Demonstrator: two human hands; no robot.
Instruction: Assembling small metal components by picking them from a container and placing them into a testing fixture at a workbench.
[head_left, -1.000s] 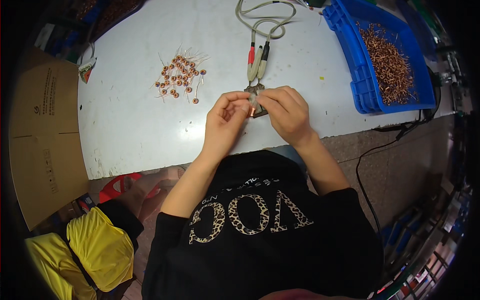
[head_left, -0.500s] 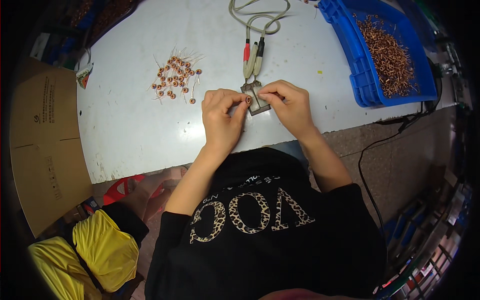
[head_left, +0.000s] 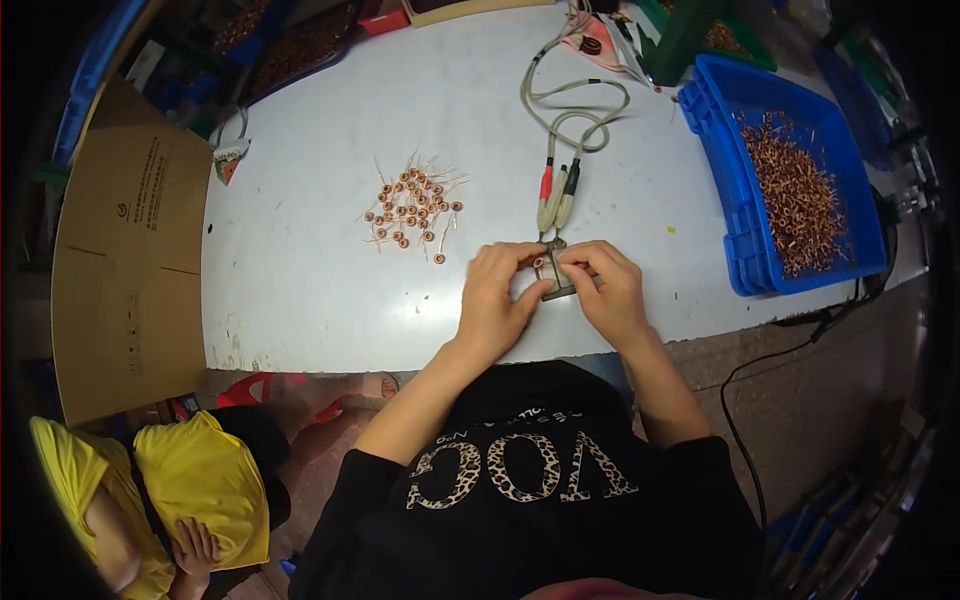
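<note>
A small copper coil sits at the fingertips of my left hand, between the bent index finger and the thumb, over the left part of a small metal fixture. My right hand is at the fixture's right side, thumb and fingertips pinched together; a thin wire there is too small to make out. Two test clips, one with a red sleeve and one with a black sleeve, grip the fixture's far end. Left of my hands lies a loose group of copper coils with thin wire leads.
A blue bin full of copper pieces stands at the right. Grey cable loops behind the fixture. A cardboard box stands at the table's left edge. A person in yellow sits at the lower left, a hand in their lap.
The whole view has shifted, so table and hands appear lower and further right. My left thumb has moved toward the fixture's near edge, wider from the index finger. My right hand still pinches.
</note>
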